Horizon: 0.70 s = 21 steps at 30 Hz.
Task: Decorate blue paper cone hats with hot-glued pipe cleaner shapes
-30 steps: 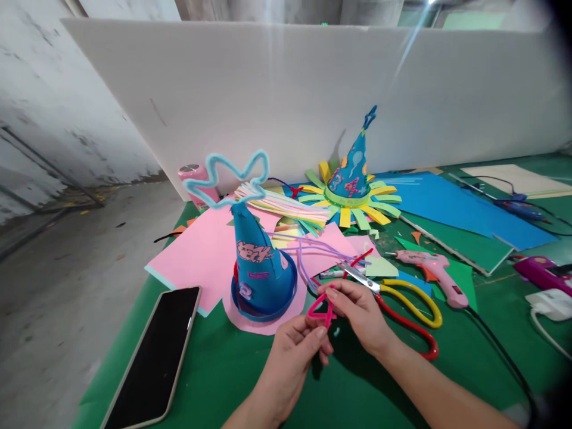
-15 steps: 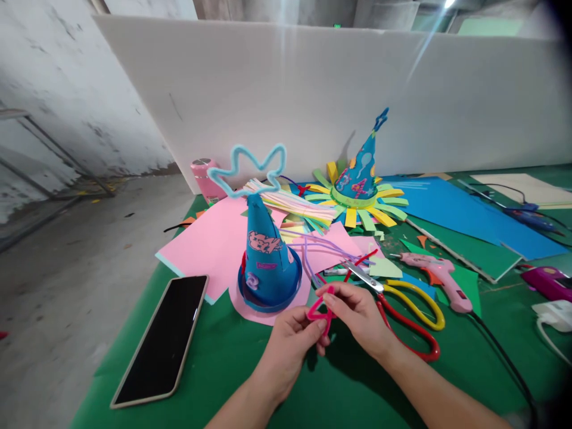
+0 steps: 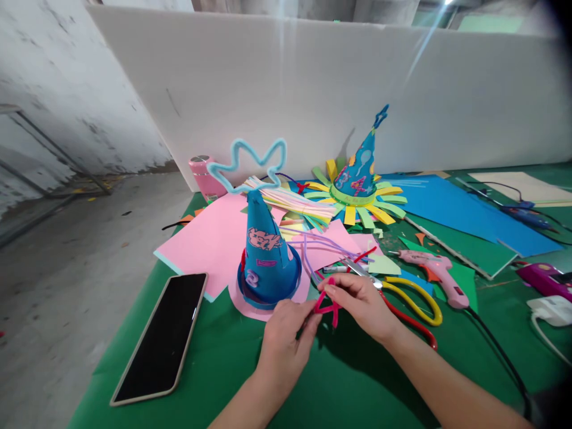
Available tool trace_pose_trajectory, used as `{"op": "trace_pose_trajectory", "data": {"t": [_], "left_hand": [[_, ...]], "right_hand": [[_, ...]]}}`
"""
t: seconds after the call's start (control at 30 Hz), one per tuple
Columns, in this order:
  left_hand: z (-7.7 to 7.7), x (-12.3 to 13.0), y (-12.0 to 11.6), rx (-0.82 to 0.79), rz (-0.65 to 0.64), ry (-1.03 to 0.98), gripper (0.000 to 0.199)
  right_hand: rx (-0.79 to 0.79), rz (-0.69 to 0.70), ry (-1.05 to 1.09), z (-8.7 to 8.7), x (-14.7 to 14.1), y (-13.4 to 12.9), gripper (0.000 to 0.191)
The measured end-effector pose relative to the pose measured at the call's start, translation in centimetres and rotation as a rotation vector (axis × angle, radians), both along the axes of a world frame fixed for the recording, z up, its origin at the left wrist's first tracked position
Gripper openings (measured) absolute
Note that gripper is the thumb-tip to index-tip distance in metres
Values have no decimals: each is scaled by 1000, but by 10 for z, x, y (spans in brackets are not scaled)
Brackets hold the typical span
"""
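- Left hand [image 3: 288, 339]: thumb and finger pinched together on the left corner of the pink bent stem [image 3: 335, 319].
- Right hand [image 3: 360, 304]: thumb and fingertips clamped on the same piece, up near its top end.
- Pink bent stem itself: held up between the two hands, near side of the green table [image 3: 223, 363], right of the near hat – bent into a small closed loop with ends crossing past it.
- Phone [image 3: 161, 339]: near left, dark screen up, lying at a slant on the green.
- Pink bottle [image 3: 208, 176]: far left, upright, close to the white panel [image 3: 313, 89].
- Pink sheet [image 3: 192, 238]: flat, left of the near hat, pale blue edge showing below it.
- Near hat [image 3: 268, 262]: blue cone, upright on pink paper, just beyond the left hand; light-blue star outline [image 3: 281, 143] stands at its tip.
- Strip bundle [image 3: 295, 199]: pale strips, behind the near hat.
- Purple stems [image 3: 328, 244]: loose, right of the near hat.
- Far hat [image 3: 360, 170]: blue cone, upright, ringed by yellow and green strips.
- Scissors [image 3: 375, 282]: just beyond the right hand – one yellow handle, one red, the red partly hidden by hand and arm.
- Glue gun [image 3: 429, 262]: pink, on its side, right of the scissors, nozzle to the left.
- White adapter [image 3: 552, 311]: far right edge, cable attached.
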<state>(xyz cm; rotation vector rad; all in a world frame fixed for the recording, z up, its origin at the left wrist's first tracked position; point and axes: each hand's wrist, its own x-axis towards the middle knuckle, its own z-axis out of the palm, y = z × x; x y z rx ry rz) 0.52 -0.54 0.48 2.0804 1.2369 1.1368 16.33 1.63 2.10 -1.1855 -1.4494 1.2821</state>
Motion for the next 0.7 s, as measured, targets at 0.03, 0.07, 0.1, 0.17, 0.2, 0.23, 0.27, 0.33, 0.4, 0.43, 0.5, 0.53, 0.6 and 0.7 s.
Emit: {"op": "trace_pose_trajectory", "data": {"t": [0.03, 0.07, 0.1, 0.17, 0.2, 0.23, 0.27, 0.33, 0.4, 0.43, 0.5, 0.53, 0.6, 0.7], "left_hand": [[-1, 0, 0, 62, -16, 40, 17], [-1, 0, 1, 111, -29, 70, 17], [-2, -1, 1, 149, -39, 91, 17], [-5, -1, 1, 197, -46, 117, 17], [-6, -1, 1, 214, -47, 124, 17], [-7, -1, 1, 228, -47, 128, 17], [-8, -2, 2, 239, -47, 132, 17], [-10, -2, 2, 255, -44, 142, 19], [-10, -2, 1, 263, -38, 156, 21], [-11, -2, 1, 268, -33, 161, 21], [-11, -2, 0, 281, -30, 164, 21], [-11, -2, 0, 283, -29, 163, 21], [-12, -2, 0, 279, -30, 154, 21], [-13, -2, 1, 260, -28, 132, 22]], "right_hand": [[-9, 9, 5, 0, -1, 0, 21], [-21, 17, 11, -1, -2, -1, 21], [-32, 21, 19, -1, -2, -1, 21], [-47, 23, 37, -2, -3, -2, 22], [-52, 21, 47, -3, -3, -2, 22], [-54, 18, 55, -3, -3, -2, 22], [-56, 15, 61, -4, -3, -2, 22], [-58, 9, 63, -4, -3, -2, 22], [-55, 5, 61, -4, -3, -3, 23], [-55, 5, 60, -5, -3, -3, 22], [-51, 5, 59, -5, -4, -3, 22], [-49, 3, 58, -5, -4, -3, 22], [-50, -4, 56, -5, -4, -3, 23], [-61, -8, 70, -5, -4, -3, 23]]}}
